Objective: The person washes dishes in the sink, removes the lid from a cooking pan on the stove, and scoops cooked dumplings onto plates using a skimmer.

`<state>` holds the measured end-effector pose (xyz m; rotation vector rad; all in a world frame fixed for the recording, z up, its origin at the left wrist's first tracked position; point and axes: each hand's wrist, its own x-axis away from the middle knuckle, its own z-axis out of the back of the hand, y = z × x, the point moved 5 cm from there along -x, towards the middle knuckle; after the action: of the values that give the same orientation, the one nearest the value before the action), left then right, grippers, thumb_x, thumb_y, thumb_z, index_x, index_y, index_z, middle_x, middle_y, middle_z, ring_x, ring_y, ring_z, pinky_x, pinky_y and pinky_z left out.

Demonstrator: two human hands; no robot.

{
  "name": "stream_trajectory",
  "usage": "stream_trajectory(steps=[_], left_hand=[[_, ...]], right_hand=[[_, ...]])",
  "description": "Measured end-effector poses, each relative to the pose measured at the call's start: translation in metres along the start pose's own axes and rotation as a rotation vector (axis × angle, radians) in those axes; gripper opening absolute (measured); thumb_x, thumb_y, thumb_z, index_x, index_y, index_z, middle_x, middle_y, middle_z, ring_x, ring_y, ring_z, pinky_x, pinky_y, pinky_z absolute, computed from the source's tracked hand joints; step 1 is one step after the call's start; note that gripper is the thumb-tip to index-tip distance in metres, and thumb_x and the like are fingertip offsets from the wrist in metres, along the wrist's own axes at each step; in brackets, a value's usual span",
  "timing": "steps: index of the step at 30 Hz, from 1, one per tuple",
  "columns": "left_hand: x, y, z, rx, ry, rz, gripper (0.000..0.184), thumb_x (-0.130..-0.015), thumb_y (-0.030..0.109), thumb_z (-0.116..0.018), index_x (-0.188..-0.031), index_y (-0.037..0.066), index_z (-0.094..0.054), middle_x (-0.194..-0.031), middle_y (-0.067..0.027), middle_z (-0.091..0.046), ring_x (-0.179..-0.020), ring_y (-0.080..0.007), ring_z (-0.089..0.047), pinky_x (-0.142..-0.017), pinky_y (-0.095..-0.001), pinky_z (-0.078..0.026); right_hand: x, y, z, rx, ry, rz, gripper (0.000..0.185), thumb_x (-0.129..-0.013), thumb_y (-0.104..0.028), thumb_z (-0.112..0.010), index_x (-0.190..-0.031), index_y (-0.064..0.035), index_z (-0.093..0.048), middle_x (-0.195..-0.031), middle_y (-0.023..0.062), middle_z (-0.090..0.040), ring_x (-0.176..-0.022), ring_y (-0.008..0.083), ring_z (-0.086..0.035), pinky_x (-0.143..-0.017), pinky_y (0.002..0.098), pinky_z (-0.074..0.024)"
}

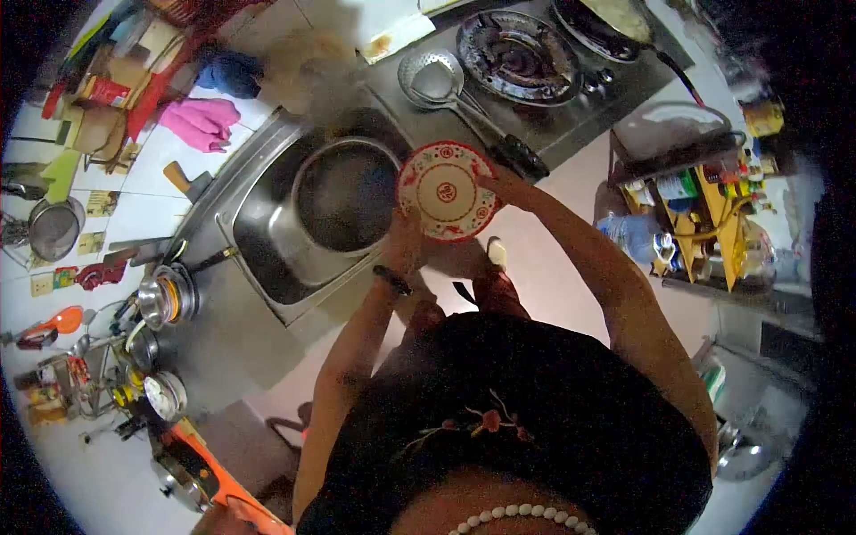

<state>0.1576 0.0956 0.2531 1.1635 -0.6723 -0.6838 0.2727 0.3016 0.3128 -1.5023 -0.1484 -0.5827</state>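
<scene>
A round white plate (446, 192) with a red patterned rim and a red mark at its centre is held up between both hands. My left hand (406, 234) grips its lower left edge, a dark band round that wrist. On the plate's right edge is my right hand (506, 187), its fingers closed on the rim. Just left of the plate is the steel sink (267, 236), with a large round pan or basin (348, 194) in it. Behind the plate, a skimmer and a ladle (430, 80) lie beside the stove, their dark handles pointing toward the plate.
The stove (588, 111) at the top carries a blackened burner tray (517, 58) and a pan (615, 22). Pink gloves (201, 123) lie behind the sink. Bowls (167, 299) and utensils line the left side. At the right is a rack of bottles (713, 214).
</scene>
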Motion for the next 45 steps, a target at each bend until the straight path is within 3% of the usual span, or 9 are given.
stream_trajectory(steps=[3, 6, 15, 24, 28, 31, 33, 40, 45], left_hand=[[-0.014, 0.013, -0.019, -0.166, 0.100, -0.042, 0.045, -0.088, 0.028, -0.048, -0.123, 0.001, -0.038, -0.121, -0.0158, -0.044, -0.110, -0.0315, -0.043, -0.093, -0.0416, -0.034], [-0.015, 0.026, -0.042, -0.505, 0.177, -0.351, 0.047, -0.084, 0.027, -0.054, -0.120, 0.001, -0.040, -0.117, -0.0170, -0.047, -0.108, -0.0336, -0.044, -0.091, -0.0446, -0.035], [-0.022, 0.043, -0.071, 0.573, 0.181, 0.139, 0.058, -0.088, 0.034, -0.048, -0.132, 0.006, -0.024, -0.130, -0.0118, -0.036, -0.111, -0.0257, -0.044, -0.092, -0.0389, -0.040], [-0.016, 0.058, -0.085, 0.771, 0.166, 0.191, 0.055, -0.090, 0.028, -0.047, -0.135, 0.010, -0.020, -0.134, -0.0117, -0.032, -0.115, -0.0243, -0.044, -0.084, -0.0397, -0.049], [-0.023, 0.078, -0.090, 0.748, 0.140, 0.276, 0.055, -0.088, 0.031, -0.048, -0.132, 0.009, -0.023, -0.130, -0.0124, -0.035, -0.111, -0.0254, -0.046, -0.081, -0.0391, -0.050], [-0.027, 0.077, -0.092, 0.726, 0.092, 0.252, 0.055, -0.088, 0.032, -0.049, -0.131, 0.008, -0.025, -0.128, -0.0124, -0.037, -0.109, -0.0251, -0.047, -0.080, -0.0385, -0.050], [-0.027, 0.076, -0.093, 0.708, 0.077, 0.242, 0.055, -0.087, 0.033, -0.050, -0.130, 0.007, -0.026, -0.126, -0.0124, -0.038, -0.107, -0.0249, -0.048, -0.080, -0.0381, -0.050], [-0.025, 0.070, -0.094, 0.615, 0.101, 0.231, 0.055, -0.085, 0.036, -0.052, -0.126, 0.004, -0.031, -0.121, -0.0125, -0.043, -0.103, -0.0241, -0.050, -0.079, -0.0368, -0.049], [-0.015, 0.043, -0.085, 0.345, 0.202, 0.195, 0.056, -0.084, 0.038, -0.053, -0.123, 0.002, -0.035, -0.118, -0.0125, -0.046, -0.099, -0.0235, -0.052, -0.078, -0.0358, -0.049]], right_hand=[[-0.015, 0.002, 0.029, 0.516, -0.018, 0.394, 0.059, -0.083, -0.049, -0.050, -0.124, -0.0083, -0.040, -0.098, 0.0091, -0.060, -0.081, 0.0171, -0.062, -0.063, 0.0330, -0.0532], [-0.028, 0.021, 0.051, 0.060, -0.189, 0.007, 0.059, -0.085, -0.048, -0.047, -0.127, -0.0077, -0.038, -0.113, 0.0129, -0.054, -0.094, 0.0204, -0.058, -0.075, 0.0384, -0.0503], [-0.051, 0.032, 0.084, 0.685, -0.106, -0.044, 0.055, -0.083, -0.053, -0.046, -0.088, 0.0011, -0.057, -0.082, 0.0180, -0.057, -0.075, 0.0261, -0.057, -0.068, 0.0402, -0.0440], [0.021, 0.023, 0.119, 0.309, 0.147, 0.445, 0.038, -0.085, -0.035, -0.054, -0.101, -0.0009, -0.054, -0.076, 0.0074, -0.057, -0.064, 0.0142, -0.054, -0.058, 0.0300, -0.0461], [0.055, 0.059, 0.115, -0.836, 0.051, 0.160, 0.038, -0.085, -0.029, -0.057, -0.111, -0.0026, -0.049, -0.082, 0.0072, -0.058, -0.063, 0.0137, -0.056, -0.057, 0.0285, -0.0483], [0.083, 0.048, 0.120, 0.096, 0.241, 0.403, 0.037, -0.085, -0.022, -0.055, -0.115, -0.0014, -0.047, -0.085, 0.0090, -0.059, -0.067, 0.0138, -0.059, -0.055, 0.0272, -0.0489], [0.102, 0.042, 0.122, -0.128, 0.163, 0.103, 0.035, -0.084, -0.015, -0.055, -0.114, 0.0000, -0.046, -0.085, 0.0103, -0.059, -0.068, 0.0150, -0.059, -0.057, 0.0286, -0.0500], [0.128, 0.030, 0.151, -0.139, 0.175, 0.447, 0.035, -0.083, -0.010, -0.055, -0.115, -0.0008, -0.048, -0.082, 0.0115, -0.061, -0.066, 0.0134, -0.058, -0.058, 0.0282, -0.0480], [0.142, -0.015, 0.204, 0.693, 0.351, 0.663, 0.031, -0.085, -0.011, -0.053, -0.114, -0.0020, -0.051, -0.076, 0.0116, -0.061, -0.060, 0.0130, -0.057, -0.053, 0.0291, -0.0473]])
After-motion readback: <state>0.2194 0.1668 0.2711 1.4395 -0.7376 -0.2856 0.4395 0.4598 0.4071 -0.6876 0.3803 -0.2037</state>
